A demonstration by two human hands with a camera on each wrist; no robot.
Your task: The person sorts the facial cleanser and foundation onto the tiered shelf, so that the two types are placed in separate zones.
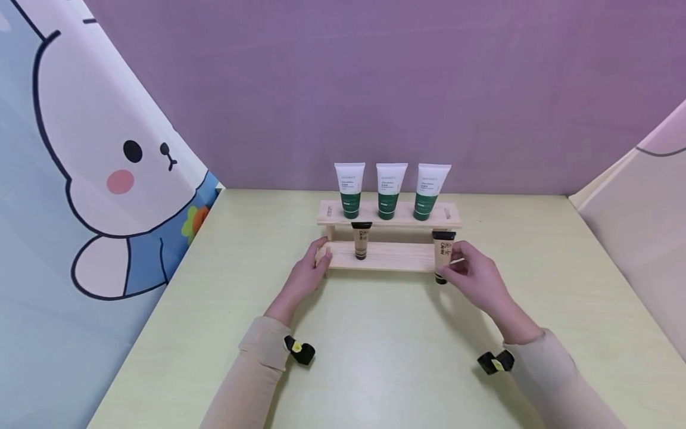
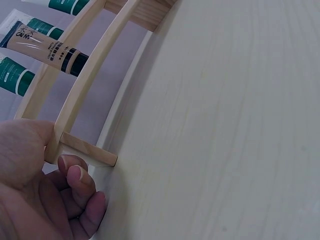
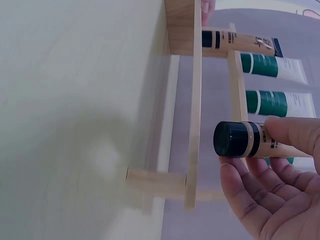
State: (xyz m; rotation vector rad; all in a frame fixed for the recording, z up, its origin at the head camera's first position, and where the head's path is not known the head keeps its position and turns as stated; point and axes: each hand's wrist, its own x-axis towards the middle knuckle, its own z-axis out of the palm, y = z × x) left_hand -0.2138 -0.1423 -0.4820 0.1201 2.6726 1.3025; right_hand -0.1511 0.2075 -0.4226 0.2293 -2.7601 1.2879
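Note:
A two-tier wooden rack (image 1: pixel 382 256) stands on the table. The left hand (image 1: pixel 311 271) grips the left end of its lower shelf; in the left wrist view the thumb lies along the shelf and the other fingers curl beneath. A beige tube with black ends (image 1: pixel 361 241) stands cap down on the left part of that shelf. Between thumb and fingers, the right hand (image 1: pixel 474 277) pinches a second beige tube (image 1: pixel 442 256) at the shelf's right end. Its black cap (image 3: pixel 232 139) points down, in front of the shelf and apart from it in the right wrist view.
Three white-and-green tubes (image 1: pixel 392 190) stand in a row on the upper shelf (image 1: pixel 370 211). Pale wood grain covers the table (image 1: pixel 375 351). Behind it hangs a purple cloth (image 1: pixel 375 89), with a cartoon-printed cloth (image 1: pixel 134 208) at the left.

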